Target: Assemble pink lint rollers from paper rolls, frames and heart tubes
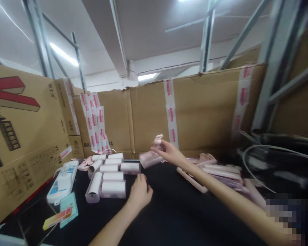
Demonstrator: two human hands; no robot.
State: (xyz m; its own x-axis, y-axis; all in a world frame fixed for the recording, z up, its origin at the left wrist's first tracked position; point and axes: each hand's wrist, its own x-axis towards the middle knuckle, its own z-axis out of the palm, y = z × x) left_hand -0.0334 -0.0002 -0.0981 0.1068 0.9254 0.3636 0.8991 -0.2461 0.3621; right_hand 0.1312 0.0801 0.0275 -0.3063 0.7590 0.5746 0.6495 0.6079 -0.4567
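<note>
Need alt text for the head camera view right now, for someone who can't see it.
The right hand holds a pale pink lint roller above a black table, while the left hand rests beside a cluster of white refill rolls. Taped cardboard boxes wall the back and left.

about nine white rolls (pixel 113 177), two hands (pixel 140 193).

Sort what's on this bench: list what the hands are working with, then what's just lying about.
In hand:
- right hand holding a pink lint roller
- left hand resting on the black table by the white rolls

Lying about:
- pink handles
- teal card
- cardboard boxes
- cables
</note>
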